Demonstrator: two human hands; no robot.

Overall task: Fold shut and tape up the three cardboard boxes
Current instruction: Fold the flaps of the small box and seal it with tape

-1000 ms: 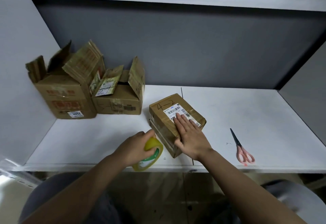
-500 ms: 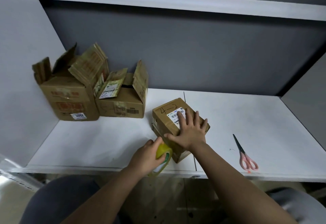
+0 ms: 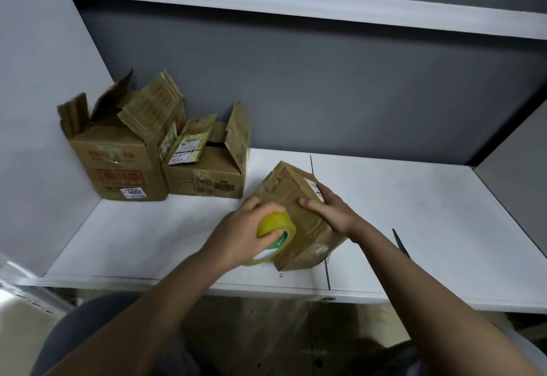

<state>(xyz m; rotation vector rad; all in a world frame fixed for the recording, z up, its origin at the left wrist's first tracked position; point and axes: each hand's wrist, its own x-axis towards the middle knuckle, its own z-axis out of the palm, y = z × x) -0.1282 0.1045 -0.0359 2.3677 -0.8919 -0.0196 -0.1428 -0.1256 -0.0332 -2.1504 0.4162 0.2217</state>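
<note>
A small closed cardboard box (image 3: 291, 198) lies tipped on the white shelf, its labelled face turned to the right. My right hand (image 3: 328, 208) grips it over its upper edge, thumb on the brown side facing me. My left hand (image 3: 242, 229) grips a yellow tape roll (image 3: 276, 235) with a green-and-white core, held against the box's near left side. Two more boxes stand at the back left with their flaps up: a taller one (image 3: 118, 165) marked 4002 and a lower one (image 3: 207, 177) beside it.
The white shelf (image 3: 414, 212) runs between a grey left wall and a grey right wall, with a dark back panel. Scissors (image 3: 401, 244) lie to the right, mostly hidden behind my right forearm. The shelf's front edge is just below the box.
My right hand went from pressing flat on the labelled top to gripping the box, which has been tipped over. My left hand brought the tape roll up against the box.
</note>
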